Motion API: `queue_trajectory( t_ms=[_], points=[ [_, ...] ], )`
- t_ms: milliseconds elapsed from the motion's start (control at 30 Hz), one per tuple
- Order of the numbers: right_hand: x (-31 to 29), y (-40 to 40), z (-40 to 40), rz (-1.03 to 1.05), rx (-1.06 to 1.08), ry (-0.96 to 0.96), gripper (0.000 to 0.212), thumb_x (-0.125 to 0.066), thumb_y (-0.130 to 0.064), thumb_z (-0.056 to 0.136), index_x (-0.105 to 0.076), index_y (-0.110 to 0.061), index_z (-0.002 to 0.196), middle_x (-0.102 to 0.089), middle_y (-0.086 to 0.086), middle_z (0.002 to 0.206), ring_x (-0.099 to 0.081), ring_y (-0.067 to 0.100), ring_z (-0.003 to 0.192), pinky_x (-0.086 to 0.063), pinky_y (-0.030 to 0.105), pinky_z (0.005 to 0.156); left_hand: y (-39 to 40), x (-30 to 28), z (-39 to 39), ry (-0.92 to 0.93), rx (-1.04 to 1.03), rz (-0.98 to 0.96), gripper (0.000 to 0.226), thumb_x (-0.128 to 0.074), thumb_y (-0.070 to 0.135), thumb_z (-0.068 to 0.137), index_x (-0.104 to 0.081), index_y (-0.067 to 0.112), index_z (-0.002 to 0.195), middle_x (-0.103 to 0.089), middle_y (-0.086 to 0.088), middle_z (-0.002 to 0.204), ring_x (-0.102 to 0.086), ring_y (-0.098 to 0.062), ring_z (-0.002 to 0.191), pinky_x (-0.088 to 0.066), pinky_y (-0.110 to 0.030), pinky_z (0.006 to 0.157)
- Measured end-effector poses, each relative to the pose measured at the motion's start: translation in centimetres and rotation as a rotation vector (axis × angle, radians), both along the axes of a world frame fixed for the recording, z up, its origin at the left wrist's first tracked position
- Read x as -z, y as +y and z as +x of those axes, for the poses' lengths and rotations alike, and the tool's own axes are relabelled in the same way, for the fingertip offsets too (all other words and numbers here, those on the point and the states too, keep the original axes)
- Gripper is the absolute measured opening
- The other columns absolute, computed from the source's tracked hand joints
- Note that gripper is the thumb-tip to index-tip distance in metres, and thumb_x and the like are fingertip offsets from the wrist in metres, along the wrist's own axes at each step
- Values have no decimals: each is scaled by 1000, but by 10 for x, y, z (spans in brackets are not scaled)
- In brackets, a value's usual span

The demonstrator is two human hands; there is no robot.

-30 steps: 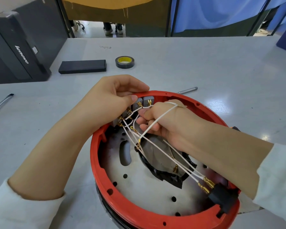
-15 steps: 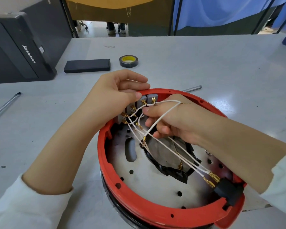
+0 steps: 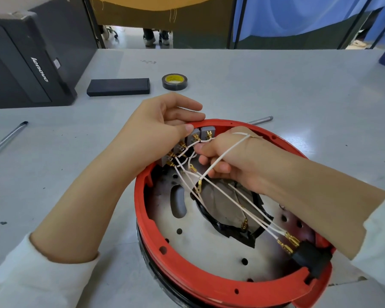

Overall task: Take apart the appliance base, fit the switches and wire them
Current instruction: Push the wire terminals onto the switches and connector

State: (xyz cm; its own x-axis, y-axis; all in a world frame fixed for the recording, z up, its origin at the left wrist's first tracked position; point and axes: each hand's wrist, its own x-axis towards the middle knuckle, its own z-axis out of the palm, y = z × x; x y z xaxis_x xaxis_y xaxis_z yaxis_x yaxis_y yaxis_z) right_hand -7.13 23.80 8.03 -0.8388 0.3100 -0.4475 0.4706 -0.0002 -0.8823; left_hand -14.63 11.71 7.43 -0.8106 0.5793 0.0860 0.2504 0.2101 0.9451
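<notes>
Head view, base: I'm looking down on the red appliance base (image 3: 209, 283), open side up on the grey bench (image 3: 276, 85), right in front of me.
Switches: a row of grey switches (image 3: 200, 135) sits inside the far-left rim, brass terminals showing.
Wires: thin white wires (image 3: 242, 210) run from the switches across the metal plate (image 3: 198, 236) to a black connector block (image 3: 309, 256) at the near-right rim; one wire loops over the back of my right hand.
Left hand: my left hand (image 3: 158, 132) sits at the rim, fingers curled, thumb tip against the switches, a white wire crossing its fingers.
Right hand: my right hand (image 3: 231, 161) is inside the base, fingers curled round the wires by the switches.
Bench, far side: a tape roll (image 3: 174, 81), a flat black box (image 3: 118, 87), a black computer case (image 3: 27, 63).
Bench, edges: a metal rod (image 3: 260, 120) behind the base, another tool (image 3: 5, 141) off left.
</notes>
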Motion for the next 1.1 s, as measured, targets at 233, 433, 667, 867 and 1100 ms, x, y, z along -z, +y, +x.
queue_trajectory(
  t_ms=[233, 433, 667, 867, 1100],
  points=[
    [-8, 16, 12, 142, -275, 20, 29, -59, -9, 92, -59, -12, 64, -50, -5, 45, -34, 4, 32, -39, 23, 45, -2, 1, -3, -64, 30, 77, 32, -60, -10, 87, -66, 19, 100, -75, 8, 97, -71, -4, 90, -54, -15, 84],
    [-9, 26, 28, 66, -363, 87, 17, -62, -4, 88, -62, 12, 92, -55, -3, 55, -43, 9, 50, -50, 23, 55, -1, 2, -2, -74, 115, 92, 28, -60, -11, 86, -67, 11, 100, -74, 0, 102, -71, -7, 94, -53, -15, 84],
    [-18, 40, 46, 305, -348, 119, 16, -68, -14, 82, -67, -21, 96, -72, -6, 81, -68, 9, 71, -56, 25, 81, 0, 4, -3, -12, 109, 91, 26, -60, -10, 87, -68, 10, 101, -75, 0, 103, -70, -8, 98, -53, -17, 87],
    [-26, 52, 71, 1182, -818, 196, 11, -53, -46, 80, -52, -35, 80, -52, -20, 77, -45, -12, 85, -37, 8, 69, 1, 6, -1, 59, 83, 85, 26, -61, -9, 87, -70, 13, 98, -75, 3, 101, -70, -7, 98, -52, -17, 89],
    [-30, 48, 56, 1469, -961, 253, 47, -20, -63, 73, -54, -42, 97, -45, -17, 66, -41, -4, 63, -30, 18, 54, 2, 6, -1, 90, 71, 91, 25, -61, -10, 87, -69, 11, 98, -75, 3, 99, -70, -6, 97, -52, -17, 88]
  ],
)
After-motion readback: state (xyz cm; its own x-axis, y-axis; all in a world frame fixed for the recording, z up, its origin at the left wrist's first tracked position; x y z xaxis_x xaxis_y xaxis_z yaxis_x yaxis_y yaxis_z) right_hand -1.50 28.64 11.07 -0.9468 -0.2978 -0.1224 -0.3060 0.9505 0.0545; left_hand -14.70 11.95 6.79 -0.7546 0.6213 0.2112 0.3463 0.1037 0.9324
